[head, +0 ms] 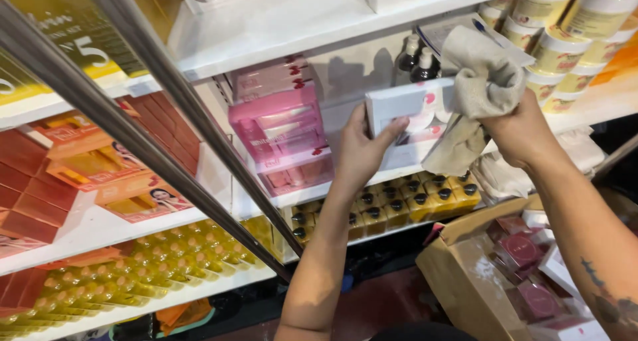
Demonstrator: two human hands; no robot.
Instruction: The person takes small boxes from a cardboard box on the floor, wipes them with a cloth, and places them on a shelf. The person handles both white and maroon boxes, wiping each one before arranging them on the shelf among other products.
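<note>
head view: one camera, looks down and forward at white retail shelves
left hand (362, 151): grasping a flat white box (405, 105) by its left end, thumb on the front face, fingers behind; grip at the edge leaves the face free for the cloth
white box position: held upright in front of the middle shelf (292, 198), just above more white boxes (415, 148) of the same kind, near the shelf but lifted clear of it
right hand (522, 131): clenched round a bunched beige cloth (482, 82); cloth pressed against the right end of the white box, loose tail hanging below the hand
why held so: one hand steadies the box, the other wipes it, as far as the pose shows
pink boxes (279, 125): stacked left of the white box on the same shelf, faces outward for display
dark bottles (417, 60): stand behind the box at the back of the shelf, caps up
cream jars (565, 32): stacked in rows, upper right, beside the cloth
yellow bottles (392, 205): packed tight on the shelf below the hands
orange boxes (86, 175): left bay, laid overlapping
metal bars (153, 148): two diagonal rails cross the view in front of the shelves
cardboard carton (478, 268): open on the floor, lower right, holding maroon packs (525, 251), within reach under the right arm
</note>
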